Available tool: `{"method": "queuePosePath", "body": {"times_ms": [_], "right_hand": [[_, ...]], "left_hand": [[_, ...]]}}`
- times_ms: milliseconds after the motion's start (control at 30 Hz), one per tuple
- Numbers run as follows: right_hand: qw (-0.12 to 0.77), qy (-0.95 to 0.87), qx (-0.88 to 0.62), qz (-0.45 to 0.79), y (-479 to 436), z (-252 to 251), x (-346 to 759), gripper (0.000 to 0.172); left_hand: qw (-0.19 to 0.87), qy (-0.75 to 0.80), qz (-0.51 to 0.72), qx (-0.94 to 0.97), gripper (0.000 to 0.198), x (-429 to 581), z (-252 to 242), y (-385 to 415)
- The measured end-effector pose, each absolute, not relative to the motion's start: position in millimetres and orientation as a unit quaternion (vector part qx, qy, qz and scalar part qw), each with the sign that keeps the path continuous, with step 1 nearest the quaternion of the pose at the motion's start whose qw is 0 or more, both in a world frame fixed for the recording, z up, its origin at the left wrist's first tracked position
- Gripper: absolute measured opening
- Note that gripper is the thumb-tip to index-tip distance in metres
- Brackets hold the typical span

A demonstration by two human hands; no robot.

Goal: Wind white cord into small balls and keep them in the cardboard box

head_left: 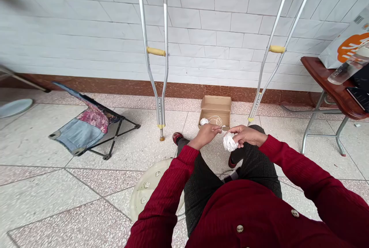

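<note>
My right hand [246,135] is closed around a ball of white yarn [230,142], held between my knees. To its left, the fingers of my left hand [206,134] pinch a strand of the yarn that runs across to the ball. Beyond my hands, an open cardboard box [216,104] stands on the floor near the wall. In it lie a smaller ball of white yarn [204,121] and some loose loops of cord [217,120]. My hands cover part of the box's near edge.
Two crutches [160,109] [255,105] lean against the tiled wall. At left stands a folding chair [86,125]. A brown table [331,86] at right bears a bag [346,46] and a clear bottle [343,70]. A pale round stool [150,186] is beside my left leg.
</note>
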State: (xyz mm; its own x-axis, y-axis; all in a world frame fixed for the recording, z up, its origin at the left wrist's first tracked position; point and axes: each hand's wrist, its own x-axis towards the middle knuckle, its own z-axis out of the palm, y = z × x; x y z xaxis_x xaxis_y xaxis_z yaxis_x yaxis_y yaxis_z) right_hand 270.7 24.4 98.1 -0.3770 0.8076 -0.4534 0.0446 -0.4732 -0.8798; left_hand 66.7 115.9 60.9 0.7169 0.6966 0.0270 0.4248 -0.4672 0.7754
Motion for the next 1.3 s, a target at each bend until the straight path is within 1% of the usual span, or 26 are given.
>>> {"method": "queuePosePath", "body": {"times_ms": [67, 133, 200, 267, 300, 367, 433, 533, 633, 767, 867, 967, 1067, 1100, 1167, 1233, 1300], "right_hand": [[0.267, -0.463, -0.563, 0.631, 25, 86, 269, 0.038], [0.280, -0.479, -0.624, 0.550, 30, 74, 268, 0.043], [0.311, -0.494, -0.660, 0.472, 36, 67, 267, 0.045], [0.372, -0.497, -0.669, 0.409, 44, 63, 266, 0.043], [0.412, -0.483, -0.663, 0.396, 48, 63, 266, 0.041], [0.492, -0.424, -0.630, 0.426, 54, 65, 267, 0.037], [0.550, -0.344, -0.578, 0.495, 58, 70, 268, 0.036], [0.602, -0.259, -0.505, 0.562, 58, 83, 273, 0.032], [0.628, -0.234, -0.459, 0.583, 54, 99, 277, 0.030], [0.637, -0.242, -0.435, 0.588, 50, 118, 279, 0.029], [0.661, -0.235, -0.436, 0.564, 50, 126, 281, 0.029], [0.681, -0.234, -0.446, 0.532, 52, 130, 290, 0.028], [0.710, -0.236, -0.445, 0.492, 55, 136, 302, 0.026], [0.720, -0.239, -0.439, 0.480, 55, 137, 306, 0.026], [0.728, -0.248, -0.434, 0.470, 55, 140, 309, 0.025], [0.714, -0.260, -0.441, 0.478, 56, 140, 307, 0.026], [0.693, -0.268, -0.456, 0.490, 57, 138, 300, 0.028]], "left_hand": [[0.361, 0.348, 0.155, 0.851, 0.022, 70, 67, 116], [0.353, 0.352, 0.146, 0.855, 0.022, 75, 71, 113], [0.383, 0.347, 0.146, 0.844, 0.025, 79, 74, 107], [0.440, 0.333, 0.158, 0.819, 0.029, 81, 74, 101], [0.471, 0.323, 0.166, 0.804, 0.031, 81, 74, 98], [0.521, 0.304, 0.186, 0.776, 0.033, 79, 73, 95], [0.557, 0.291, 0.204, 0.750, 0.034, 75, 69, 94], [0.594, 0.298, 0.213, 0.716, 0.031, 69, 60, 93], [0.609, 0.324, 0.225, 0.688, 0.032, 66, 52, 92], [0.586, 0.350, 0.260, 0.683, 0.031, 63, 49, 94], [0.581, 0.367, 0.282, 0.670, 0.031, 59, 49, 95], [0.608, 0.359, 0.284, 0.649, 0.041, 52, 42, 95], [0.624, 0.371, 0.278, 0.629, 0.053, 43, 22, 96], [0.619, 0.384, 0.270, 0.629, 0.053, 39, 14, 97], [0.583, 0.422, 0.247, 0.648, 0.046, 35, 0, 101], [0.515, 0.462, 0.243, 0.680, 0.037, 35, -5, 105], [0.453, 0.471, 0.269, 0.708, 0.036, 42, 2, 109]]}}
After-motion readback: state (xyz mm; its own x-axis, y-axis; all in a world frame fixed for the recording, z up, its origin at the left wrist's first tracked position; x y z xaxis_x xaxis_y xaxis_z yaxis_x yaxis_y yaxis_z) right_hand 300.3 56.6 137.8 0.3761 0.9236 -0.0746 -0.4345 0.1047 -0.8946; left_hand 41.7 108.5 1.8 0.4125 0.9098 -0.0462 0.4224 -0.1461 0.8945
